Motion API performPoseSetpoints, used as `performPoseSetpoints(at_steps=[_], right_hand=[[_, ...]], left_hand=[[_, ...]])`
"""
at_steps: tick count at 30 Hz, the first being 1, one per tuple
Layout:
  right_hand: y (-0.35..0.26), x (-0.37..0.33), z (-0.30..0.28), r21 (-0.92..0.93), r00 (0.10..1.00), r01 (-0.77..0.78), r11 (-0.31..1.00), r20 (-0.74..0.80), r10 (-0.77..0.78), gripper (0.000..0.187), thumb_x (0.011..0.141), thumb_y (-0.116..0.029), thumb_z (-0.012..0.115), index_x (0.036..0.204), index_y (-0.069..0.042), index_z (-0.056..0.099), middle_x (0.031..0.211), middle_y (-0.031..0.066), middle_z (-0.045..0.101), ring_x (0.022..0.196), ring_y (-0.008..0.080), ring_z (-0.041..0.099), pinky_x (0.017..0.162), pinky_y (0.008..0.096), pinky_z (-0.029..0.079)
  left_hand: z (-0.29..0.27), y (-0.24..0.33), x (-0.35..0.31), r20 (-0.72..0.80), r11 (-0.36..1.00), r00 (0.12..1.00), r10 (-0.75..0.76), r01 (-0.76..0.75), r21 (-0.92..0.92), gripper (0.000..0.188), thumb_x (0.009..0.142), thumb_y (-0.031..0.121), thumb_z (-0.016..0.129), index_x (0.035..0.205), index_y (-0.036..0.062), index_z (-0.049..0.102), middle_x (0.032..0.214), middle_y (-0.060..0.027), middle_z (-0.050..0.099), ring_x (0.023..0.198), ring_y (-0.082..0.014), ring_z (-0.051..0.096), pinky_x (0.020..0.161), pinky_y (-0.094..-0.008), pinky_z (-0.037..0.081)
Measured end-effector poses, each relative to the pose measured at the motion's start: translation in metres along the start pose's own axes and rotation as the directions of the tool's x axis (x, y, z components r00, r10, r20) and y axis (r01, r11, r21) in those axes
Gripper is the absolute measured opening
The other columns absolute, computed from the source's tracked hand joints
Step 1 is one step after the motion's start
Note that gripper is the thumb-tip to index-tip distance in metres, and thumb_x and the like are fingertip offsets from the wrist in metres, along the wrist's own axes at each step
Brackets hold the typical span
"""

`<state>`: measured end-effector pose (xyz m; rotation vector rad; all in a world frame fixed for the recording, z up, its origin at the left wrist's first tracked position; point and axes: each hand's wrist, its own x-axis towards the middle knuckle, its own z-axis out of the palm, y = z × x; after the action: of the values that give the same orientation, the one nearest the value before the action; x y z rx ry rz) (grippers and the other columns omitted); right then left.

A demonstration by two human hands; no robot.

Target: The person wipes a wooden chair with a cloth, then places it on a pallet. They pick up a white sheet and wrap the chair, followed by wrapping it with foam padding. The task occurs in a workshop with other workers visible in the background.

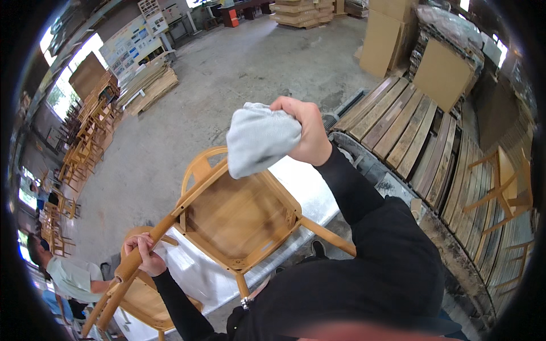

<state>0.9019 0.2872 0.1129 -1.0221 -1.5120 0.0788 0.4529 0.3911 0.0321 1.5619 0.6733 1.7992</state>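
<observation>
A wooden chair [230, 213] lies tipped over on a white-covered table [190, 270], with the underside of its seat facing me. My left hand [147, 254] is closed around one of its legs [133, 262], left of the seat. Raised above the far edge of the seat, my right hand [311, 133] grips a bunched light grey cloth [261, 139]. The cloth hides part of the chair frame behind it. The curved backrest [196, 170] shows at the far side.
Another wooden chair [145, 301] is on the table at the left, with a person [71, 278] beside it. A slatted wooden platform [392, 122] runs along my right, bearing a chair [503, 190]. Cardboard boxes [384, 40] stand beyond it. Several chairs [85, 148] line the far left.
</observation>
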Motion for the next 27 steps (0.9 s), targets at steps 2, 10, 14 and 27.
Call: performPoseSetpoints(at_steps=[2,10,14,27], right_hand=[[0.012,0.009,0.001,0.282,0.989,0.037,0.959,-0.151,0.006,0.027,0.086,-0.022,0.065,0.099,0.002,0.064,0.100,0.0089,0.068,0.089,0.0183,0.066,0.078,0.0316,0.051],[-0.024,0.006,-0.053,-0.082,0.975,0.045,0.996,-0.212,-0.062,0.008,0.083,-0.003,0.064,0.091,-0.003,0.063,0.088,0.0045,0.064,0.086,0.0189,0.064,0.078,0.0320,0.051],[-0.035,0.009,0.003,0.175,0.931,0.082,0.981,-0.366,-0.012,0.012,0.077,0.004,0.065,0.088,0.000,0.066,0.080,0.0073,0.069,0.079,0.0221,0.067,0.076,0.0320,0.053],[-0.126,-0.208,-0.216,0.434,0.653,-0.705,0.561,0.090,0.752,0.039,0.091,-0.029,0.064,0.122,-0.005,0.063,0.114,0.0134,0.068,0.108,0.0242,0.064,0.096,0.0373,0.051]], left_hand=[[0.001,-0.002,-0.002,0.000,1.000,1.000,0.010,-0.010,-0.011,0.014,0.090,0.007,0.060,0.084,0.0057,0.047,0.066,-0.0037,0.050,0.065,-0.0130,0.050,0.082,-0.0357,0.048],[0.001,-0.005,-0.001,-0.047,0.999,0.999,-0.015,0.013,-0.034,0.014,0.092,0.006,0.060,0.085,0.0052,0.047,0.068,-0.0045,0.052,0.065,-0.0133,0.051,0.081,-0.0346,0.048],[-0.006,-0.012,-0.001,-0.049,0.995,0.997,-0.057,0.053,-0.086,0.014,0.092,0.006,0.060,0.088,0.0054,0.047,0.068,-0.0041,0.052,0.066,-0.0138,0.051,0.082,-0.0355,0.048],[-0.022,-0.022,0.014,-0.015,0.997,0.998,-0.065,0.064,-0.044,0.010,0.092,0.002,0.059,0.086,0.0045,0.052,0.073,-0.0089,0.056,0.072,-0.0183,0.056,0.090,-0.0449,0.053]])
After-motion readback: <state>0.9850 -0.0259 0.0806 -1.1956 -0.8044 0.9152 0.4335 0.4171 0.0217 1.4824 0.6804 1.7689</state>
